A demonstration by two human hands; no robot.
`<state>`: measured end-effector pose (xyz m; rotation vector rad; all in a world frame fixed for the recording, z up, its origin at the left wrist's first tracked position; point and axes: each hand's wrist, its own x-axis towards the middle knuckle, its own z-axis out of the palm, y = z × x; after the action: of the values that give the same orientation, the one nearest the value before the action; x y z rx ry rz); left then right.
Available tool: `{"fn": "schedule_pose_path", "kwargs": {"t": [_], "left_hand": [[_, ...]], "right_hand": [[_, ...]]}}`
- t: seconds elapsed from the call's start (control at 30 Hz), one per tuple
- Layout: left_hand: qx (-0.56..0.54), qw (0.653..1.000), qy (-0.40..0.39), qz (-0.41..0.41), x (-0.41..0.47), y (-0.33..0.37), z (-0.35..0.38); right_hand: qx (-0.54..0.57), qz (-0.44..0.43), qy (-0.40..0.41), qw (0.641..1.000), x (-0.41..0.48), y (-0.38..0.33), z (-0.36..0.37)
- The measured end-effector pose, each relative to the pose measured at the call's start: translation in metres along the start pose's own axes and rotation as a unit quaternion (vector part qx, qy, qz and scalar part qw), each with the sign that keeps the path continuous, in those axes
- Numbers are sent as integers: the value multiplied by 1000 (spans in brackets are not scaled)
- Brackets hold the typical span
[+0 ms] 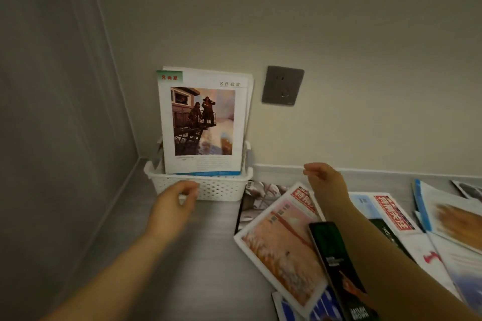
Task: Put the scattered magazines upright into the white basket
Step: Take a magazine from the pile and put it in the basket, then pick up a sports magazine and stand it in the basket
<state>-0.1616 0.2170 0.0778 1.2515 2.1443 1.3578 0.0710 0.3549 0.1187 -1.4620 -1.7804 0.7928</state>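
Head view: white basket (pixel 198 186) in the corner holds a few upright magazines (pixel 202 122) (count unclear). Many scattered magazines (pixel 284 245) lie flat alongside on the counter (pixel 203 255). Left hand (pixel 172 206) and right hand (pixel 326 180) hover empty, fingers loosely curled. Task judged early.

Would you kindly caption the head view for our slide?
Both hands empty, left hand near white basket of upright magazines; others scattered right.

surface: grey tabletop (pixel 208 242) | 11 o'clock corner: white basket (pixel 208 186) with upright magazines (pixel 202 122) | 3 to 5 o'clock: scattered magazines (pixel 284 245) lying flat, overlapping | centre and left: bare
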Motion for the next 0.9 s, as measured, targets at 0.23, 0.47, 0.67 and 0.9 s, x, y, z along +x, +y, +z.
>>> {"fn": "schedule_pose_path", "kwargs": {"t": [0.23, 0.47, 0.67, 0.9], "left_hand": [[4, 974, -216, -71, -123, 30, 70], [-19, 942, -308, -128, -187, 66, 141], [-47, 927, -329, -176, -216, 93, 193], [-262, 857, -234, -376, -229, 105, 202]], "right_hand": [[-159, 111, -74, 978, -67, 118, -69], [-278, 168, -89, 942, -102, 207, -118], [-260, 174, -100, 945, -101, 215, -119], [-261, 165, -115, 944, -103, 220, -118]]}}
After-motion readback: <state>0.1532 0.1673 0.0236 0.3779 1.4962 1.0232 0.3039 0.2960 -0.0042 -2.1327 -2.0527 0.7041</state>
